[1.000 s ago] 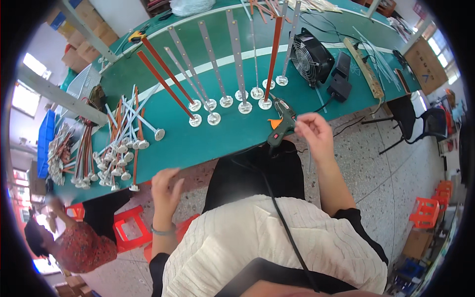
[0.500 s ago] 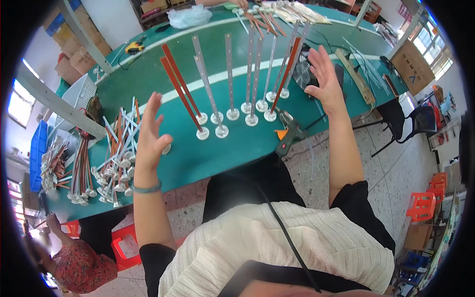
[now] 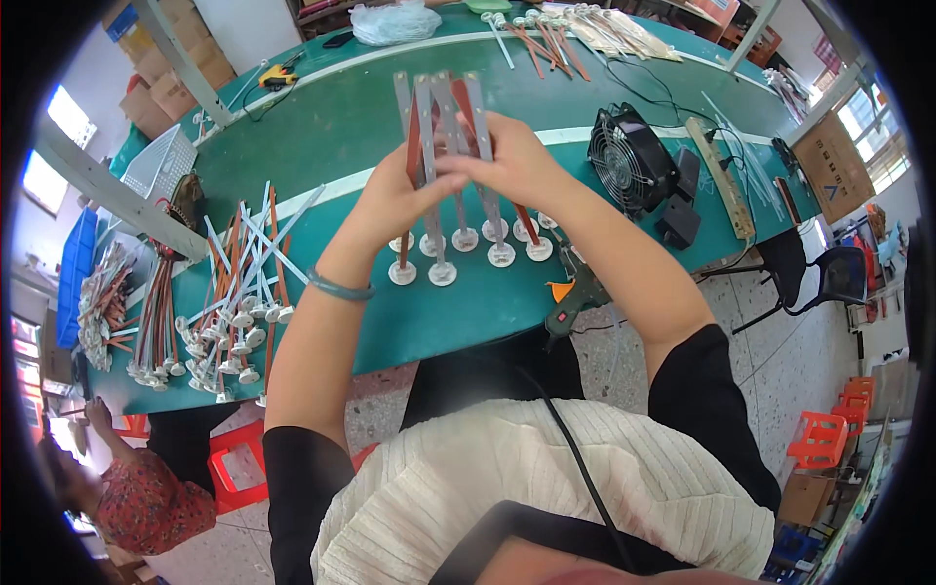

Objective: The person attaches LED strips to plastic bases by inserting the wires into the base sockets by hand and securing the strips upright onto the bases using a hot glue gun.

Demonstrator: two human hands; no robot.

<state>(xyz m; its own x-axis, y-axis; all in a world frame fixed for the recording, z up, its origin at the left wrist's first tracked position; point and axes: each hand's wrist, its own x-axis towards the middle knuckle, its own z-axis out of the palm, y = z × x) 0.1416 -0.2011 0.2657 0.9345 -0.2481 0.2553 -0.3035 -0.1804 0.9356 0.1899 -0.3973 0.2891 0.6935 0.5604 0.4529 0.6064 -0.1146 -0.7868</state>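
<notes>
Several upright strips (image 3: 424, 127), some grey with a row of dots and some orange-brown, stand on round white bases (image 3: 442, 273) on the green table. Their upper parts are drawn together into a bunch. My left hand (image 3: 395, 195) curls round the bunch from the left, and my right hand (image 3: 517, 166) closes round it from the right. The two hands meet at the front of the strips, above the bases. Some fingers are hidden behind the strips. A glue gun (image 3: 577, 300) with an orange trigger lies right of the bases, at the table's near edge.
A black fan (image 3: 632, 161), black adapters (image 3: 680, 222) and a power strip (image 3: 720, 180) lie at the right. Piles of similar strips (image 3: 239, 336) lie at the left, near a white basket (image 3: 161, 168). At lower left sits another person (image 3: 156, 502).
My hands, apart and open on either side of the strips before, have come together round them. The strips' tops, spread out earlier, are now gathered close.
</notes>
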